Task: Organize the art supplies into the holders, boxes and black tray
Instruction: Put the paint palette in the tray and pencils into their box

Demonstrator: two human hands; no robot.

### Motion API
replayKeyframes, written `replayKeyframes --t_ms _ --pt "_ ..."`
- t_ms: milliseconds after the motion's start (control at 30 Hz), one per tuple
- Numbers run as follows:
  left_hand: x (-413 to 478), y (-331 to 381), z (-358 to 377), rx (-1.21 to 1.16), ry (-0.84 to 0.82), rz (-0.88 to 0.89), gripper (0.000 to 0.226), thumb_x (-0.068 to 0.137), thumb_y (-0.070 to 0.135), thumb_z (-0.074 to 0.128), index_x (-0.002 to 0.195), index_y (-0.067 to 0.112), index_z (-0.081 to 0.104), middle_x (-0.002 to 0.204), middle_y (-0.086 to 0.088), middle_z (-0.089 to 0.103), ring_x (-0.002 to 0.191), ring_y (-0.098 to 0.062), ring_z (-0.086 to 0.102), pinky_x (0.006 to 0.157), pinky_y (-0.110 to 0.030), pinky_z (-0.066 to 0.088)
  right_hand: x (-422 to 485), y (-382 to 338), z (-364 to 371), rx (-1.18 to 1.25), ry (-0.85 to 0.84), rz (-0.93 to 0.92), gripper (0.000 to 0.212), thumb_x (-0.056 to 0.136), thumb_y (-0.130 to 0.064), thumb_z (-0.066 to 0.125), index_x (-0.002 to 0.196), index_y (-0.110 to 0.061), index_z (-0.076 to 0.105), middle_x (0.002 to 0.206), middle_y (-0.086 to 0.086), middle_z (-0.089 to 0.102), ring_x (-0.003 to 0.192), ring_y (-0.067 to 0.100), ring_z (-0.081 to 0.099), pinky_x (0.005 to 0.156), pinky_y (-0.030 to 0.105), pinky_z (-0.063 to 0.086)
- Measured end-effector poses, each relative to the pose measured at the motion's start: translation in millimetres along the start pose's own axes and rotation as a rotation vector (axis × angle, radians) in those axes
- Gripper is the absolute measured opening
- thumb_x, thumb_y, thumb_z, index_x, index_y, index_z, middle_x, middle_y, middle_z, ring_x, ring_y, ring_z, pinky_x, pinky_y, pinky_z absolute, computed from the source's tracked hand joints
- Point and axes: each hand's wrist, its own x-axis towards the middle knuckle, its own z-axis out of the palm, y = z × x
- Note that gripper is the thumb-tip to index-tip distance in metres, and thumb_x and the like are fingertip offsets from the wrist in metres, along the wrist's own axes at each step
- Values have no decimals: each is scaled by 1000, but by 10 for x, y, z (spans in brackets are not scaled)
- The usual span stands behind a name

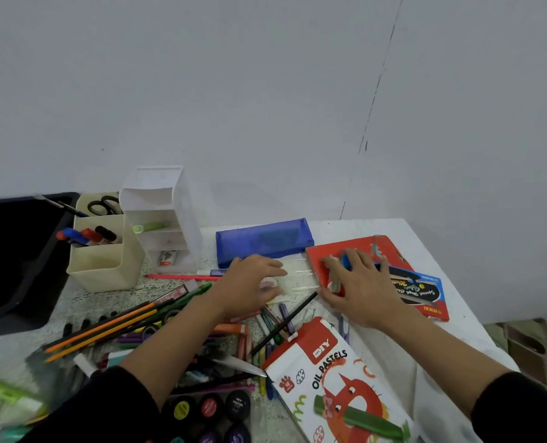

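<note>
My left hand (253, 282) pinches the left end of a clear plastic tray (299, 276) lying in the middle of the table. My right hand (360, 282) rests with spread fingers on a red pencil box (371, 244), its thumb at the box's left edge. Loose crayons (265, 324), a black pencil (285, 321) and coloured pencils (106, 327) lie scattered below my hands. The oil pastels box (339, 378) lies near the front. A beige holder (106, 266), a white tiered holder (160, 219) and the black tray (16, 257) stand at the left.
A blue pencil case (262, 241) lies behind my hands against the wall. Dark paint jars (211, 407) sit at the front edge between my forearms. The beige holder contains scissors (104, 204) and markers (86, 236). The table's right edge drops off past the red box.
</note>
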Motion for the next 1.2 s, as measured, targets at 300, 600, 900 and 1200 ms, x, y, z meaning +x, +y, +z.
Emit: replayKeyframes --t_ms 300,600,900,1200 --pt "60 102 -3 171 -66 18 52 101 55 46 146 28 49 152 5 44 135 -19 34 105 -47 27 202 -162 -64 103 -50 -28 73 90 -68 48 152 -44 21 161 4 24 149 32 21 116 64 22" --pt "272 110 102 161 -10 9 49 86 62 65 122 30 54 129 5 51 119 -18 43 101 -43 25 125 -95 -44 292 -2 92 64 86 -53 64 143 -34 41 147 0 45 136 26 42 112 60 29" --pt "181 209 -243 -134 37 21 61 69 58 83 115 35 51 106 6 47 98 -14 45 87 -30 42 94 -70 -73 515 213 123 48 83 -50 60 126 -29 57 125 -5 60 111 18 57 100 56 46" --pt "-367 61 -1061 -231 153 42 63 68 51 89 121 33 63 113 12 50 101 -4 54 86 -15 46 165 -178 52 444 172 158 32 101 -43 43 128 -29 53 134 -3 55 121 21 52 105 51 36"
